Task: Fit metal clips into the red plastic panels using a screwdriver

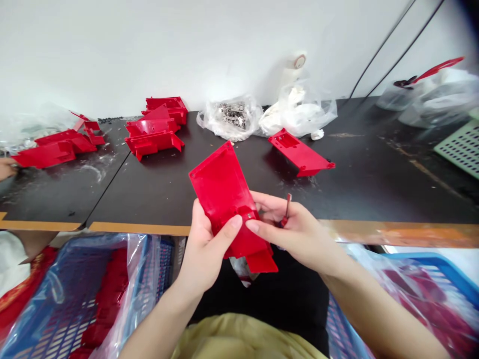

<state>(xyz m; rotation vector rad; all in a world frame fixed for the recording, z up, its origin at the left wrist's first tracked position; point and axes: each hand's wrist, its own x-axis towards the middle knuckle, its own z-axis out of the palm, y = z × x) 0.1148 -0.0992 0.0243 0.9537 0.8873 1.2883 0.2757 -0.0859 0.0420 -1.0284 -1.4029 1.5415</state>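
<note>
I observe the left hand (204, 244) at lower centre of the frame, gripping a red plastic panel (228, 199) from its left edge, thumb pressed across the front face and the other fingers hidden behind it. The panel is held above the near edge of the dark table (374, 184), tilted, its long end pointing to the upper left. The right hand (295, 232) meets it from the right: its forefinger tip touches the panel beside a small metal fitting (249, 216), close to the left thumb. The remaining right fingers are curled around a thin red-handled tool (287, 207), which stands nearly upright.

On the table I note a single red part (301, 153) right of centre, a stack of red parts (155, 127) at upper left, and a clear bag of small metal pieces (232, 115) at the wall. Blue crates (56, 309) lined with plastic sit at lower left and lower right.
</note>
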